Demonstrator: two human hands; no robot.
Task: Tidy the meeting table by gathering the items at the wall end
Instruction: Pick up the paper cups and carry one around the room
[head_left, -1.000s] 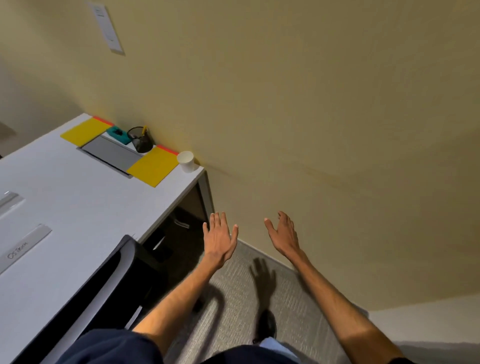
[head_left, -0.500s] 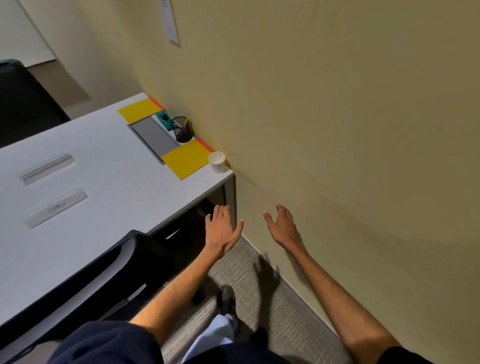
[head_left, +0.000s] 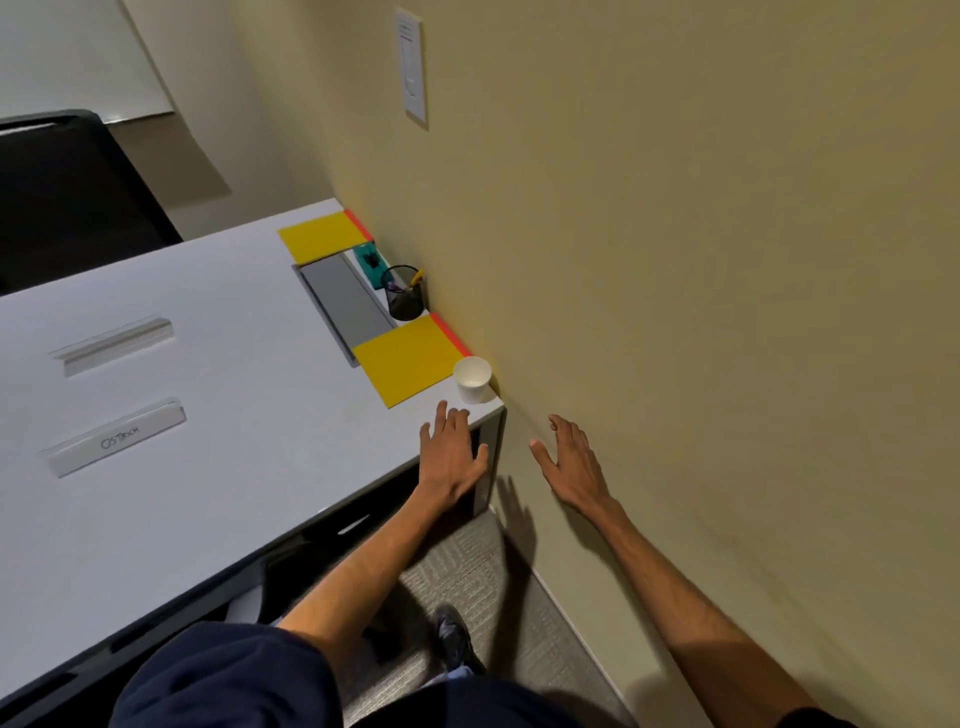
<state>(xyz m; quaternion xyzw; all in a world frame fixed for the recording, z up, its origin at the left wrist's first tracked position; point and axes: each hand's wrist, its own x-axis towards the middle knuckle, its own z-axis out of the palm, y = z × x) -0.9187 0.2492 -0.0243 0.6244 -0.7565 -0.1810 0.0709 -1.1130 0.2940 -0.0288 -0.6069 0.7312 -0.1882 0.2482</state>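
At the wall end of the white meeting table (head_left: 218, 395) lie two yellow sheets, one near (head_left: 408, 364) and one far (head_left: 319, 236), each with a red strip along the wall. Between them stand a black mesh pen cup (head_left: 404, 293) and a teal box (head_left: 370, 258). A white paper cup (head_left: 471, 379) stands upright at the table's near corner by the wall. My left hand (head_left: 451, 454) is spread flat over the table's corner edge, just short of the paper cup, holding nothing. My right hand (head_left: 571, 462) hovers open beside the wall, off the table.
Two clear name stands, one (head_left: 117, 435) near me and one (head_left: 111, 345) farther, sit mid-table. A grey cable hatch (head_left: 345, 304) is set into the tabletop. A black chair (head_left: 67, 192) stands at the far side. A beige wall (head_left: 701, 312) runs close on the right, with grey carpet (head_left: 493, 582) below.
The view has swung left and closer to the table. My left hand has moved forward from beside the table leg onto the table's corner, nearer the paper cup. Both hands remain open.
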